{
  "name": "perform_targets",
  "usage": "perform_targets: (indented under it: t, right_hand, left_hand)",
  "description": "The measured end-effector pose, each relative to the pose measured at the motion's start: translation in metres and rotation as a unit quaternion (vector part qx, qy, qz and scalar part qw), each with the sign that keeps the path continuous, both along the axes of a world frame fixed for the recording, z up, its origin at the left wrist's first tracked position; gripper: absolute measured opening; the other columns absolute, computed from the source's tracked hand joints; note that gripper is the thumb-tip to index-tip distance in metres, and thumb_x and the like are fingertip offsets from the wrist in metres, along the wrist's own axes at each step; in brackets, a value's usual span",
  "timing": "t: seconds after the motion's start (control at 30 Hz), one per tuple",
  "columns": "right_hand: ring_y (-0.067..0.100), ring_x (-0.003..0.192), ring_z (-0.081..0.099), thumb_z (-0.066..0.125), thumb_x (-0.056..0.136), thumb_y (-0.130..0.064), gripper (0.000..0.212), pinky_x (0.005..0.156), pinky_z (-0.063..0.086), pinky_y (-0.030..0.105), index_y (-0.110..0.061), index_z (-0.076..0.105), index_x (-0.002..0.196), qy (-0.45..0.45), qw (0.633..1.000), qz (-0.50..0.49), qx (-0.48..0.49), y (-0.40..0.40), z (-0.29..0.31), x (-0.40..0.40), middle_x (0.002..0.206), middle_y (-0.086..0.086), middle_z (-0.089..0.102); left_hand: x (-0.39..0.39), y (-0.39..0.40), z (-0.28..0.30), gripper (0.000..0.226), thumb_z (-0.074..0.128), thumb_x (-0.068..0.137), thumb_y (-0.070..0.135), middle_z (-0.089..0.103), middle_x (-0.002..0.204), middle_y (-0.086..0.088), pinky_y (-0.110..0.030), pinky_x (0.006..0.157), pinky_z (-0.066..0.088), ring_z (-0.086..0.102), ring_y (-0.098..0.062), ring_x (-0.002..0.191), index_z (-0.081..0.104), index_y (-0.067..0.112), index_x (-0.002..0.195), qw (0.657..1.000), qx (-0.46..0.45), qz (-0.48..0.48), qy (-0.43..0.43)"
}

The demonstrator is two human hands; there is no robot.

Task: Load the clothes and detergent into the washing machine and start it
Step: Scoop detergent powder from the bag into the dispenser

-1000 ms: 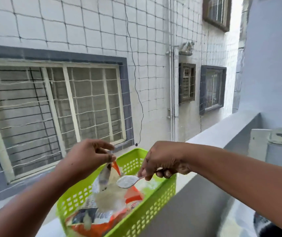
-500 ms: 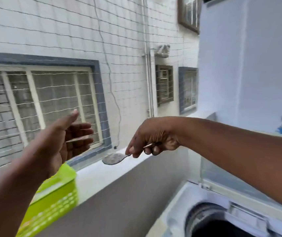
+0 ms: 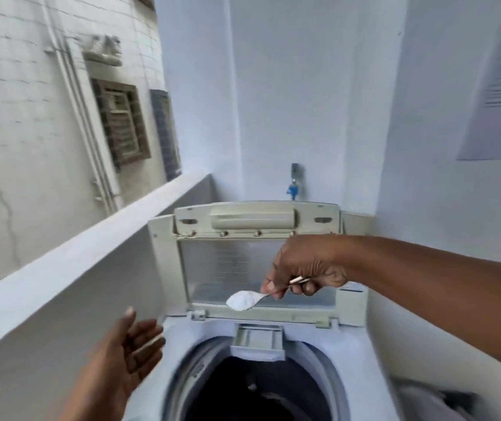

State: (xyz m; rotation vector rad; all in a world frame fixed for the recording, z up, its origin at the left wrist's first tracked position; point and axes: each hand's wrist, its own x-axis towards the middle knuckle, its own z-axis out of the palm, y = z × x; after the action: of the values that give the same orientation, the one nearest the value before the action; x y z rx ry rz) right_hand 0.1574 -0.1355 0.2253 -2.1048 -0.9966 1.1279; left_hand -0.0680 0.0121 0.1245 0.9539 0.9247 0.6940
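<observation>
White powder fills the spoon my R hand pinches; L hand open, empty, below-left, washer under both.

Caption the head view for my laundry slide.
Right hand carries a spoon of detergent over the open washing machine.

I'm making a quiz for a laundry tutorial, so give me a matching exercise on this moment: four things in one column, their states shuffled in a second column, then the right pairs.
Things:
1. right hand
2. left hand
3. spoon
4. washing machine lid

States:
A. heaped with white powder
B. raised upright behind the drum
C. open, palm up, empty
D. pinching a handle

Pairs: 1-D, 2-C, 3-A, 4-B
</observation>
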Motion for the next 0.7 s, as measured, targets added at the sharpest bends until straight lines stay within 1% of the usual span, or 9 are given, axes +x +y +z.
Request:
perform_targets:
  t: [0.07,0.13,0.2,0.27,0.33,0.37,0.47,0.6,0.7]
  right_hand:
    - [0.006,0.044,0.043,0.062,0.086,-0.001,0.013,0.038,0.030,0.015,0.000,0.072,0.094,0.007,0.999,-0.046,-0.010,-0.007,-0.024,0.023,0.067,0.005,0.064]
    - [0.007,0.044,0.044,0.063,0.084,0.002,0.015,0.040,0.031,0.016,0.003,0.071,0.097,0.017,0.996,-0.085,-0.017,-0.008,-0.052,0.041,0.069,0.007,0.065]
    - [0.008,0.044,0.045,0.064,0.081,0.003,0.017,0.041,0.032,0.017,0.005,0.072,0.096,0.021,0.993,-0.118,-0.020,-0.002,-0.082,0.055,0.070,0.009,0.066]
    - [0.010,0.045,0.044,0.065,0.079,0.004,0.017,0.042,0.031,0.018,0.005,0.072,0.094,0.016,0.990,-0.142,-0.019,0.007,-0.111,0.064,0.069,0.009,0.065]
    - [0.010,0.044,0.043,0.064,0.076,0.006,0.014,0.042,0.030,0.017,0.002,0.073,0.086,0.008,0.987,-0.157,-0.019,0.021,-0.141,0.070,0.070,0.011,0.063]
    - [0.010,0.043,0.042,0.064,0.074,0.006,0.013,0.042,0.030,0.017,-0.003,0.073,0.079,0.006,0.986,-0.162,-0.020,0.029,-0.155,0.072,0.071,0.012,0.062]
    - [0.010,0.042,0.044,0.065,0.073,0.005,0.022,0.040,0.032,0.015,-0.014,0.067,0.063,-0.005,0.983,-0.183,-0.023,0.049,-0.200,0.077,0.071,0.012,0.063]
    - [0.010,0.041,0.046,0.065,0.078,-0.001,0.019,0.040,0.035,0.017,-0.016,0.068,0.066,-0.015,0.977,-0.207,-0.038,0.071,-0.243,0.077,0.059,0.007,0.061]
    - [0.007,0.041,0.047,0.064,0.077,-0.002,0.021,0.040,0.035,0.016,-0.019,0.069,0.066,-0.028,0.972,-0.234,-0.025,0.081,-0.264,0.074,0.055,-0.003,0.060]
  left_hand:
    - [0.026,0.000,-0.042,0.039,0.043,0.099,0.037,0.060,0.088,-0.014,-0.032,0.067,0.041,0.054,-0.023,0.074,0.057,0.006,0.081,0.998,-0.063,-0.013,0.019]
    - [0.046,0.012,-0.079,0.037,0.041,0.100,0.035,0.061,0.108,-0.020,-0.034,0.065,0.042,0.054,-0.026,0.075,0.057,0.006,0.084,0.987,-0.148,-0.037,0.043]
    - [0.065,0.018,-0.109,0.033,0.030,0.105,0.027,0.049,0.139,-0.015,-0.039,0.083,0.047,0.055,-0.028,0.091,0.053,0.005,0.095,0.962,-0.252,-0.090,0.056]
    - [0.086,0.018,-0.134,0.034,0.030,0.105,0.025,0.042,0.147,-0.013,-0.042,0.091,0.042,0.049,-0.028,0.100,0.051,0.001,0.093,0.941,-0.317,-0.106,0.053]
    - [0.109,0.014,-0.160,0.043,0.036,0.102,0.033,0.047,0.139,-0.022,-0.042,0.072,0.039,0.050,-0.032,0.086,0.055,-0.005,0.094,0.937,-0.332,-0.094,0.044]
    - [0.120,0.013,-0.171,0.046,0.036,0.102,0.034,0.053,0.127,-0.025,-0.042,0.067,0.037,0.048,-0.032,0.079,0.056,-0.007,0.106,0.933,-0.344,-0.096,0.043]
    - [0.146,0.015,-0.202,0.055,0.035,0.102,0.037,0.053,0.089,-0.021,-0.042,0.065,0.037,0.048,-0.033,0.074,0.045,-0.008,0.133,0.923,-0.365,-0.093,0.075]
    - [0.171,0.028,-0.227,0.055,0.038,0.101,0.042,0.056,0.087,-0.019,-0.039,0.065,0.040,0.051,-0.033,0.075,0.057,-0.010,0.101,0.912,-0.382,-0.114,0.100]
    - [0.184,0.038,-0.242,0.055,0.039,0.099,0.045,0.058,0.088,-0.018,-0.040,0.076,0.042,0.052,-0.033,0.078,0.057,-0.005,0.085,0.909,-0.384,-0.123,0.103]
